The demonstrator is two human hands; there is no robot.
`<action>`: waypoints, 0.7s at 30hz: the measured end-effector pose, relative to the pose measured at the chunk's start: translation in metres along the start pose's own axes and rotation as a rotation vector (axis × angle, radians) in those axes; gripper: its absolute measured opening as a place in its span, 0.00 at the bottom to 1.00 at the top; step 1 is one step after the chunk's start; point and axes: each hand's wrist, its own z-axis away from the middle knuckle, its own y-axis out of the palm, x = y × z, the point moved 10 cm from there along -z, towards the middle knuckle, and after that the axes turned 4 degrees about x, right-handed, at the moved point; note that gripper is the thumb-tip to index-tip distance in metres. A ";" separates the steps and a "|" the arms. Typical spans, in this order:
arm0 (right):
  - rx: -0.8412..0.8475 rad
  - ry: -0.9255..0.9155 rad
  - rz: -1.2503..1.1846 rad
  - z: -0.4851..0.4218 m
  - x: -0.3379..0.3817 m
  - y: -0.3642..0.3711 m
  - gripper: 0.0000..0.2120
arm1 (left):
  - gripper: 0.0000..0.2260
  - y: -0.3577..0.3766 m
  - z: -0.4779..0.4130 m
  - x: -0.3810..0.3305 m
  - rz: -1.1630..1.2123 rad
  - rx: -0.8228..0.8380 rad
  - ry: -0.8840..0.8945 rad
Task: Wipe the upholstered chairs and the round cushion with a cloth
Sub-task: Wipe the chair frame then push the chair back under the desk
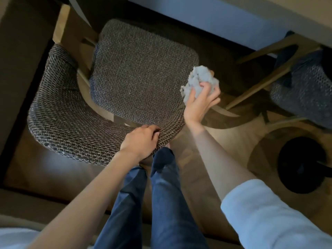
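Note:
An upholstered chair with dark woven fabric fills the middle, its seat (pixel 142 72) facing me and its curved backrest (pixel 68 121) wrapping round the left and near side. My left hand (pixel 140 141) grips the backrest's top edge near its right end. My right hand (pixel 201 103) holds a bunched pale grey cloth (pixel 199 80) just off the seat's right edge, above the floor. A second upholstered chair (pixel 303 88) in the same fabric shows partly at the right edge.
A table edge (pixel 269 8) runs along the top right. A round black base (pixel 301 166) stands on the wooden floor at the lower right. A dark wall or cabinet (pixel 19 69) borders the left. My legs in blue trousers (pixel 161 194) stand behind the chair.

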 end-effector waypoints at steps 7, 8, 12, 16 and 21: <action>0.293 -0.051 0.224 -0.042 0.003 0.026 0.14 | 0.16 -0.005 0.002 -0.002 0.047 -0.032 0.010; 0.296 -0.053 0.206 -0.032 0.001 0.026 0.14 | 0.16 -0.006 0.004 -0.002 0.050 -0.042 0.014; 0.306 -0.085 0.119 0.031 -0.002 0.020 0.15 | 0.16 -0.009 0.007 -0.002 0.045 -0.061 0.014; 0.355 0.020 0.019 0.084 -0.007 0.014 0.16 | 0.15 -0.011 0.012 -0.002 -0.004 -0.074 0.026; 0.522 0.221 -0.151 0.125 -0.003 0.011 0.18 | 0.15 -0.021 0.033 0.010 -0.116 -0.153 0.053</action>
